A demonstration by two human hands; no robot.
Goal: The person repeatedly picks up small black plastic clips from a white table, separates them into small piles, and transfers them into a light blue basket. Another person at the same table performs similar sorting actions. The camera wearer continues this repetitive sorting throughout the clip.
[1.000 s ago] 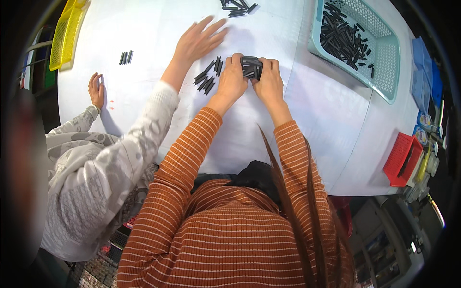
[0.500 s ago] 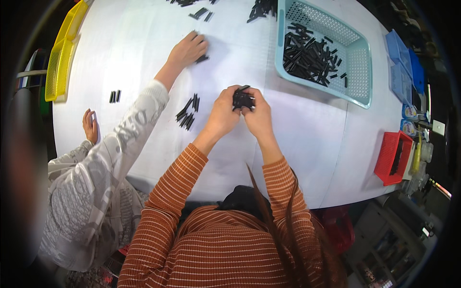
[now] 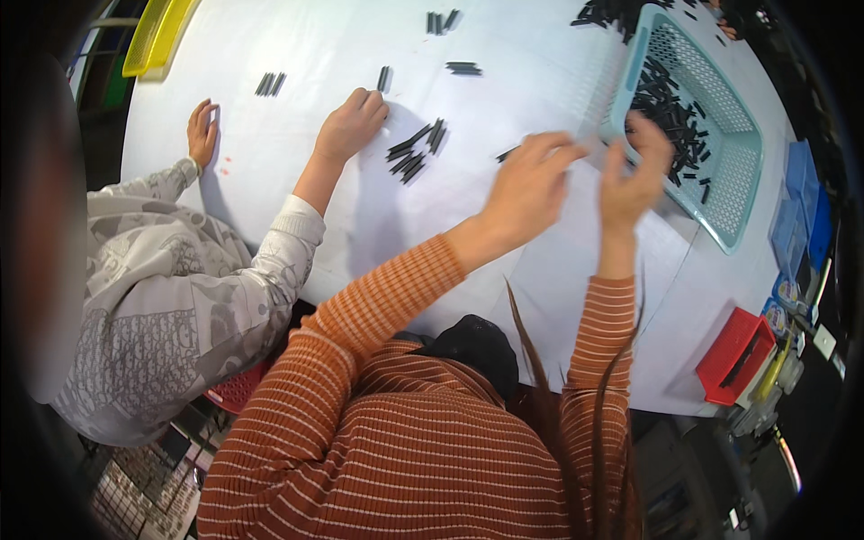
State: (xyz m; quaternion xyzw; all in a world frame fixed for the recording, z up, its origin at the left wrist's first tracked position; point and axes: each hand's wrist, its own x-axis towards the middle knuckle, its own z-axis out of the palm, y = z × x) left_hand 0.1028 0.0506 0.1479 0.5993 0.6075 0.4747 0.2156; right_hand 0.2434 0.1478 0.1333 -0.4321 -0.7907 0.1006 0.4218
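My left hand [image 3: 531,193] is over the white table, blurred by motion, its fingers stretched toward the basket; I see nothing in it. Just beyond its knuckles a black strip [image 3: 508,154] shows on the table, partly hidden. Raised at the near left side of the pale blue basket [image 3: 740,202], my right hand [image 3: 641,171] has thumb and fingers apart and looks free of any piece. Many short black strips [image 3: 670,117] lie jumbled inside that basket. To the left of my left hand is a loose cluster of black strips [image 3: 412,153].
A co-worker's right hand [image 3: 351,124] is beside a small black strip pair [image 3: 384,79]; their left hand [image 3: 202,135] rests on the table. Small strip groups [image 3: 270,85] lie farther off. A yellow basket [image 3: 157,40] stands far left, a red one [image 3: 727,360] at right.
My hands have parted and moved right toward the basket; the clump of black strips they held together is gone from them. The view has shifted. The co-worker's right hand is nearer the cluster.
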